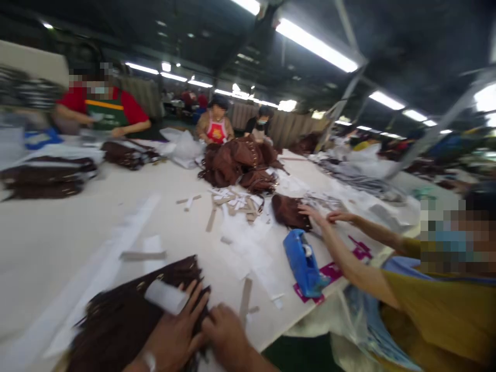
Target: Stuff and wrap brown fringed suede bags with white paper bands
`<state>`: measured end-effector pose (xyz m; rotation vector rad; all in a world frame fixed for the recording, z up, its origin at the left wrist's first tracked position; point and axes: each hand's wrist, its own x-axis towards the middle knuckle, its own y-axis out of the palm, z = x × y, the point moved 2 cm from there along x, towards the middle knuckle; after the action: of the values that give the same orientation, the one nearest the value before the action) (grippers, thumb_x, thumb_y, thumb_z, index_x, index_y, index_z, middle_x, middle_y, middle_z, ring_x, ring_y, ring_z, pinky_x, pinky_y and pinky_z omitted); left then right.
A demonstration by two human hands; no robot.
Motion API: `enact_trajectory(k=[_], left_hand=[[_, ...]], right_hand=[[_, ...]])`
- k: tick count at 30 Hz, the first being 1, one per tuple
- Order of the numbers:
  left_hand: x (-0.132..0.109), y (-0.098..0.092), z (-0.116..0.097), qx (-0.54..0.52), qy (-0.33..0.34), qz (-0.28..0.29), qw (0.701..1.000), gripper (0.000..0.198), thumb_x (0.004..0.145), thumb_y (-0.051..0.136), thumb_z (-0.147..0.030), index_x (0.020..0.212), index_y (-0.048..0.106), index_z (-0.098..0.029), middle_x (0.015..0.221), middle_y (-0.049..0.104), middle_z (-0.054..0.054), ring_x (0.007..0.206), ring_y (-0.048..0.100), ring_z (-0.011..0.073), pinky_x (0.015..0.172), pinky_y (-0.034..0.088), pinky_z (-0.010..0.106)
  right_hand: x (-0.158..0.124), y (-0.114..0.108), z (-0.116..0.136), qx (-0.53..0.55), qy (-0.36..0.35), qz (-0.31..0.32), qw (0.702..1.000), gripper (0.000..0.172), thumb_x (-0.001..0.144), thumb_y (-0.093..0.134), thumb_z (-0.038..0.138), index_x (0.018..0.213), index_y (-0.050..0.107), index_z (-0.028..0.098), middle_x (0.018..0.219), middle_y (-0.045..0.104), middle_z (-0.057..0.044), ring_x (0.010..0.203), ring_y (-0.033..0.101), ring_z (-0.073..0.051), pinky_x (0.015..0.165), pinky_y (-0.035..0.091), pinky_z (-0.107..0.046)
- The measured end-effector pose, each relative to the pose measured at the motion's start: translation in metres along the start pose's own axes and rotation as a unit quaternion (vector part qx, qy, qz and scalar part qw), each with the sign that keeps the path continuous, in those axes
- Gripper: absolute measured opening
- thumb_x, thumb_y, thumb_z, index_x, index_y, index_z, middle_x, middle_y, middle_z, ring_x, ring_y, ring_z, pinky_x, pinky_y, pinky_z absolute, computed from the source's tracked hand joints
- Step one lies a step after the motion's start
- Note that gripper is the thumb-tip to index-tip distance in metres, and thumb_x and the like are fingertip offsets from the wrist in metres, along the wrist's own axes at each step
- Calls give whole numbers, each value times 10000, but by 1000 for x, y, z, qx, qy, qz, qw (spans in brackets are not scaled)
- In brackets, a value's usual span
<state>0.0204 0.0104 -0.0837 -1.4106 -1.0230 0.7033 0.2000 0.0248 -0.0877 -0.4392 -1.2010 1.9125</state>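
A stack of dark brown fabric pieces (120, 315) with small metal fittings along its edge lies at the bottom left of the head view. My left hand (174, 318) rests flat on top of it, fingers spread. Beside its index finger is a translucent white strip or tube (165, 296); whether the hand grips it I cannot tell. At the stack's right edge my right hand (228, 330) is closed, fingers curled in close to the left hand's thumb. What lies between its fingers is hidden.
A blue tape dispenser (304, 263) stands to the right. There a co-worker's hands (315, 214) touch a brown fabric bundle (289, 209). Paper scraps (236, 201) and a brown heap (236, 160) occupy the middle. Other people sit across the white table (116, 217).
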Motion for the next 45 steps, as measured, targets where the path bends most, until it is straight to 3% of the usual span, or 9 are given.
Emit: enact_trajectory(k=[4,10,17,21,26,31,38,41,45], left_hand=[[-5,-14,-4,-42,-13,73,996,687,905,429,-552,1479,325,-188,1594,177,91,1463,96,330,1184,72,527],[-7,-19,-6,-58,-20,58,996,697,899,414,-579,1454,359,-160,1584,200,103,1465,30,332,1177,62,505],[-12,-15,-2,-69,-4,44,997,756,891,386,-643,1470,311,-163,1580,210,107,1464,56,326,1170,109,487],[-12,-21,-2,-61,5,30,998,761,899,403,-612,1460,315,-107,1546,282,153,1464,77,316,1174,105,478],[-21,-33,-8,-52,2,-31,998,740,907,415,-614,1437,355,-101,1514,348,163,1449,171,317,1161,181,480],[-54,-35,-9,-26,-16,-88,996,438,994,352,-314,1380,443,-126,1438,473,132,1378,364,261,1167,215,485],[-98,-23,4,-20,-158,-166,973,529,957,331,-114,1477,240,-78,1534,311,162,1448,223,241,1156,318,477],[-104,-16,6,-35,-183,-191,964,519,960,332,-114,1470,242,-76,1506,352,177,1431,268,225,1142,362,464],[-103,-12,7,-47,-180,-198,962,490,959,344,-122,1445,286,-83,1485,383,173,1417,300,231,1138,370,487]], right_hand=[[-10,15,14,-89,-66,2,994,275,904,528,128,1148,591,237,994,579,-74,925,514,-240,801,492,-414],[-12,8,5,-166,-128,-5,978,277,894,508,102,1139,596,195,957,558,-101,900,498,-243,781,474,-374],[-7,-3,26,-70,-100,-79,989,359,881,407,47,1174,552,195,1102,551,-114,1052,528,-230,885,492,-373],[5,8,30,26,-79,-105,991,284,929,361,95,1147,510,198,1091,553,-104,1072,523,-221,930,482,-397],[10,24,10,31,-74,-80,994,199,943,366,132,1065,506,203,1010,562,-82,964,547,-218,850,514,-405],[11,25,5,13,-80,-62,995,195,959,349,147,1057,507,206,1004,548,-79,973,546,-221,863,508,-415],[12,17,6,24,-77,-56,995,202,962,352,164,1066,519,208,996,562,-75,975,565,-215,878,507,-399],[11,3,18,35,-48,-69,996,188,980,365,220,1059,536,207,985,583,-73,956,579,-210,849,513,-380],[5,-7,69,-4,-43,-108,993,270,965,461,317,1203,525,205,1178,561,-114,1130,524,-241,971,452,-423]])
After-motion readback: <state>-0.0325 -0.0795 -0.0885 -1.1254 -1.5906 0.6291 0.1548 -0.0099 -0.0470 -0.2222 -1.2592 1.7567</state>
